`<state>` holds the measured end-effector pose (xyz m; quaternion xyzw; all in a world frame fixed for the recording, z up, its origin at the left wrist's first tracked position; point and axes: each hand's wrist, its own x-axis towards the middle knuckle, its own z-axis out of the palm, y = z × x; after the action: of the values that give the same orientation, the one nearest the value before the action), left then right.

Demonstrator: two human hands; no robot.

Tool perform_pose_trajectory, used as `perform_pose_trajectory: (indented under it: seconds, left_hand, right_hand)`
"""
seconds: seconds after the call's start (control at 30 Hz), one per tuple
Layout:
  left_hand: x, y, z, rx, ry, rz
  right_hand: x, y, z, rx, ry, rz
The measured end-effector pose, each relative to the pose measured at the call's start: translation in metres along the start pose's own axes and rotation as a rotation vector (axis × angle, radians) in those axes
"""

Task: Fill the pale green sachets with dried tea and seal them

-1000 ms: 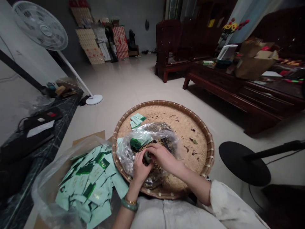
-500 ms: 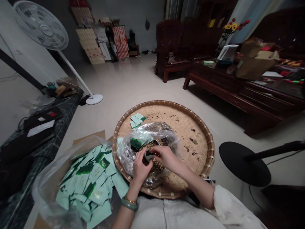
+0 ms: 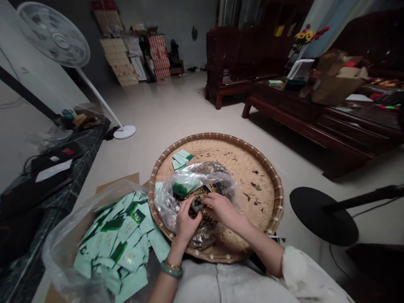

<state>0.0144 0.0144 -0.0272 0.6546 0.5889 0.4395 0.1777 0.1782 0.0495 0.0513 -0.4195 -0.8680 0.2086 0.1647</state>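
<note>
From the head view, the left hand [image 3: 186, 224] and right hand [image 3: 222, 210] come together at the middle of a round bamboo tray [image 3: 252, 164], both pinching one small grey-green item [image 3: 196, 205], seemingly a folded sachet, over tea leaves [image 3: 205, 219] in a clear plastic bag [image 3: 167, 202]. One small stack of green sachets [image 3: 182, 158] lies at the tray's 11 o'clock, and one larger heap of pale-green sachets [image 3: 120, 248] sits in a second plastic bag [image 3: 63, 261] at 7 o'clock outside it.

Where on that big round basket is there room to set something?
The woven tray has room between the plastic bag and the right rim, with only stray flecks. It's crowded around the left hand and right hand.
</note>
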Motion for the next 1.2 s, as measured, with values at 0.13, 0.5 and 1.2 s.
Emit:
perform_pose_trajectory:
  seconds: [0.13, 0.5, 1.2]
  left_hand:
    - [0.001, 0.001, 0.001, 0.0, -0.022, -0.002]
    - [0.0, -0.002, 0.0, -0.038, -0.037, -0.002]
    - [0.012, 0.014, -0.023, -0.369, -0.453, -0.365]
  right_hand:
    - [0.003, 0.004, -0.005, 0.159, 0.028, -0.004]
    - [0.002, -0.009, -0.006, -0.077, 0.04, 0.017]
    - [0.003, 0.023, -0.03, 0.267, -0.088, -0.043]
